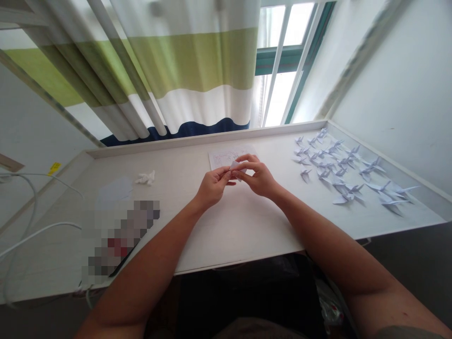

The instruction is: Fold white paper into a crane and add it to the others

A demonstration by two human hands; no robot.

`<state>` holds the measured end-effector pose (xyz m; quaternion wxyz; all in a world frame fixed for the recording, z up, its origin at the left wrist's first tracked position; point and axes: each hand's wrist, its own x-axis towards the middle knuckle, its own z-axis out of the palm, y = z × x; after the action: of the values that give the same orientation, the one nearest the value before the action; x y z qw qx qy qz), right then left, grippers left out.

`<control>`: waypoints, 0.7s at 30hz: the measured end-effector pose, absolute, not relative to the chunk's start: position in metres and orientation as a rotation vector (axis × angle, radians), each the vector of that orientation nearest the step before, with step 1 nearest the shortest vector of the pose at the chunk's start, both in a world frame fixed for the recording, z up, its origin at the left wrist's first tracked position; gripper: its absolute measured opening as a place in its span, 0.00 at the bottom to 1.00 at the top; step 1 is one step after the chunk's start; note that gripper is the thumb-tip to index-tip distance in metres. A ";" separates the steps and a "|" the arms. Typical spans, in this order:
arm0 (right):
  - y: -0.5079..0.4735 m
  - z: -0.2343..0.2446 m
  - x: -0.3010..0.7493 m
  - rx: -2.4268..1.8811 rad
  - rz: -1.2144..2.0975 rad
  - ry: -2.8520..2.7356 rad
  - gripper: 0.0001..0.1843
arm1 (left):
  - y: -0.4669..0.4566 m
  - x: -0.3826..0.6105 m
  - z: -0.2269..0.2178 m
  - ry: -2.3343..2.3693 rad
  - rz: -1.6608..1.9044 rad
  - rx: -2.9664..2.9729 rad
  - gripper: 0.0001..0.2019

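Note:
Both my hands meet above the middle of the white desk [229, 226]. My left hand [212, 184] and my right hand [259, 176] each pinch a small folded piece of pale paper [236, 165] between thumb and fingers. The paper is partly hidden by my fingers. Just behind it a printed sheet [222, 156] lies flat on the desk.
Several folded paper cranes [339, 169] are spread over the right part of the desk. A crumpled white scrap [145, 178] and a pale sheet [115, 190] lie at the left, with a blurred-out object [120, 235] and white cables [31, 235]. Behind hang a striped curtain [183, 80] and a window.

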<state>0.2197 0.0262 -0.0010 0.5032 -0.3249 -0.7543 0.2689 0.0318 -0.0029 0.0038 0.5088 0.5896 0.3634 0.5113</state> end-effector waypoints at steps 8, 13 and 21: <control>0.024 0.002 0.213 -0.779 0.825 -1.635 0.21 | -0.007 0.035 0.010 0.970 1.273 1.417 0.24; 0.025 0.002 0.213 -0.772 0.803 -1.644 0.21 | -0.008 0.034 0.012 0.966 1.262 1.436 0.27; 0.024 0.000 0.215 -0.774 0.702 -1.779 0.11 | -0.004 0.033 0.006 1.003 1.225 1.335 0.24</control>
<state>0.2152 0.0244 0.0005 0.5137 -0.3218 -0.7399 0.2919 0.0327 -0.0043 0.0064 0.5102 0.5546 0.4165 0.5086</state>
